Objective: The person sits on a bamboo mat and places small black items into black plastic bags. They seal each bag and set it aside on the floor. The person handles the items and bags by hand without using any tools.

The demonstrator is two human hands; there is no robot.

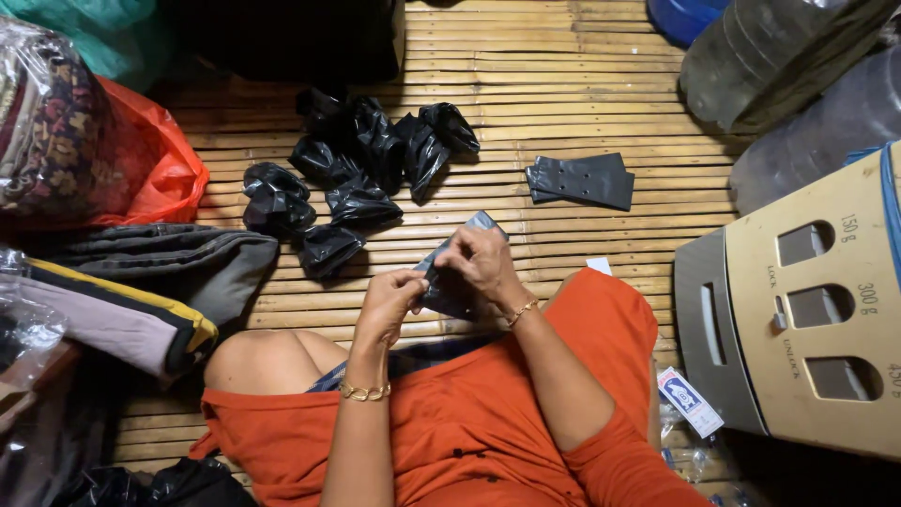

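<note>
My left hand [392, 296] and my right hand [479, 263] both grip a small flat black plastic bag [449, 293] above my lap, fingers pinching its edges. Beyond my hands, several opened, crumpled black plastic bags [361, 169] lie in a pile on the bamboo slat floor [563, 84]. A flat stack of folded black bags [582, 180] rests to the right of the pile. I sit in orange clothing with my knees apart.
An orange plastic bag [155, 169] and folded clothes [141, 282] lie at left. A cardboard box with cut-out slots [807, 319] stands at right, large clear water jugs [779, 56] behind it. A small printed packet [690, 402] lies by my right knee.
</note>
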